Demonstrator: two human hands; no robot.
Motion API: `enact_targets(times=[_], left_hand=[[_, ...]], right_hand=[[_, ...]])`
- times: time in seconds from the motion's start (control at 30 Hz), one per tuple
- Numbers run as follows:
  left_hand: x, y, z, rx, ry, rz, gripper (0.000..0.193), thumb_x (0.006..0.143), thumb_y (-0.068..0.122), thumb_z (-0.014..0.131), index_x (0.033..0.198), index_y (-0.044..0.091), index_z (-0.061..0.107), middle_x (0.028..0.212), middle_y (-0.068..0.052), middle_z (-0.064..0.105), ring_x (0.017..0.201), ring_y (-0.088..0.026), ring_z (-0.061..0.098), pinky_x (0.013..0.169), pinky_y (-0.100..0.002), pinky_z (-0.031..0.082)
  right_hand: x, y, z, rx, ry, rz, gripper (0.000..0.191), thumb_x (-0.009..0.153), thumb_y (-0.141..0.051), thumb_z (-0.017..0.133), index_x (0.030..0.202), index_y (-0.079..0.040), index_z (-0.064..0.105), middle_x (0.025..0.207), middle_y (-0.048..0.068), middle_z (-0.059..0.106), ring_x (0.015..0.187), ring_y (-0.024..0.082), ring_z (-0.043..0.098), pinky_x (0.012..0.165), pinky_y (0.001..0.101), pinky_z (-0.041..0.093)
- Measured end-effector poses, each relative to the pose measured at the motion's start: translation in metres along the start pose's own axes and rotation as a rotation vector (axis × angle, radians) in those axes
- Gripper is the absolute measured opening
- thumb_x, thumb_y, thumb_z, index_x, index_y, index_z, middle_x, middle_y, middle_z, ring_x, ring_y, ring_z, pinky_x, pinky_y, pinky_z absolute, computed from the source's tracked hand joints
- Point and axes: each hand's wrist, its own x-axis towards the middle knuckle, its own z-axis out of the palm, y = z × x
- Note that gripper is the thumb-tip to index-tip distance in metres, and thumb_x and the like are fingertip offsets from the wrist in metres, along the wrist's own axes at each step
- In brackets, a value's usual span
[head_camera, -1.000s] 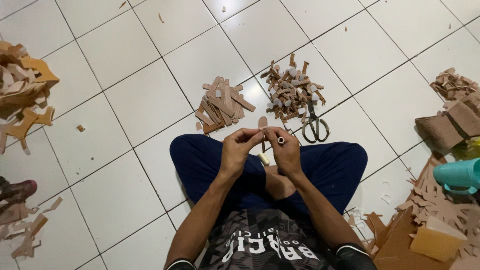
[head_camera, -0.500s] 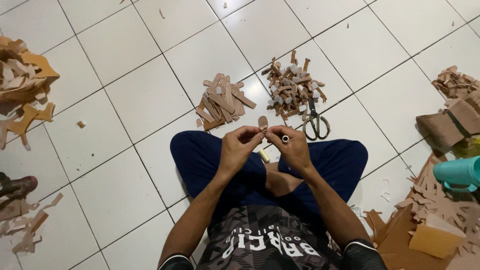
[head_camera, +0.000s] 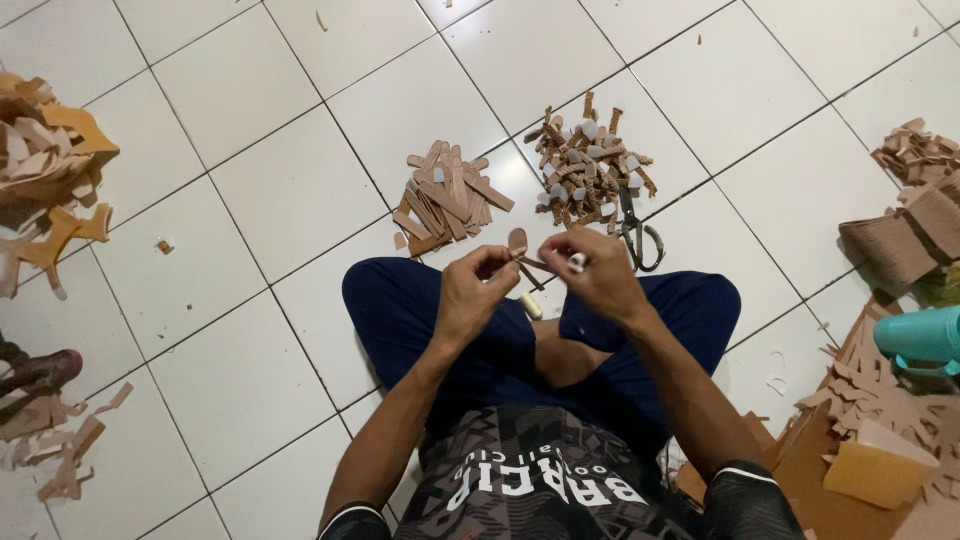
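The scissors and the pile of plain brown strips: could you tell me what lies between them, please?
In the head view, bare white tile separates the scissors from the pile of plain brown strips.

Both hands (head_camera: 540, 280) pinch brown strip (head_camera: 522, 250).

White glossy floor tiles (head_camera: 250, 200) fill the whole view, split by thin dark grout lines running on the diagonal, with soft overhead light glinting off the glaze. Far out to the left lies a heap of tan cut-outs (head_camera: 45, 170) with loose brown scraps (head_camera: 70, 460) below it, while just ahead sit a pile of flat brown strips (head_camera: 445, 200) and a second, darker pile (head_camera: 585, 165). Off to the right edge there are brown folded sheets (head_camera: 905, 235), a teal container (head_camera: 925, 335) and a yellow block (head_camera: 880, 470) on cardboard offcuts.
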Motion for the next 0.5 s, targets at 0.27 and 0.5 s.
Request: enact_targets(times=[0.27,0.5], left_hand=[[0.015,-0.012,-0.018,-0.122,0.104,-0.059,0.022,0.095,0.013,0.072,0.108,-0.005,0.073,0.089,-0.004,0.075,0.08,-0.008,0.07,0.074,-0.023,0.056],[0.006,0.001,0.006,-0.152,-0.032,-0.056,0.023,0.094,0.014,0.072,0.109,-0.004,0.072,0.091,-0.003,0.075,0.082,-0.008,0.071,0.075,-0.022,0.059]], right_hand=[[-0.006,0.022,-0.043,-0.201,0.344,0.069,0.015,0.101,-0.021,0.075,0.102,-0.006,0.077,0.097,0.012,0.077,0.079,0.017,0.074,0.066,0.0294,0.062],[-0.001,-0.028,-0.005,0.089,0.037,0.051,0.018,0.09,-0.016,0.077,0.103,-0.003,0.078,0.091,0.009,0.078,0.075,0.017,0.073,0.059,0.0296,0.055]])
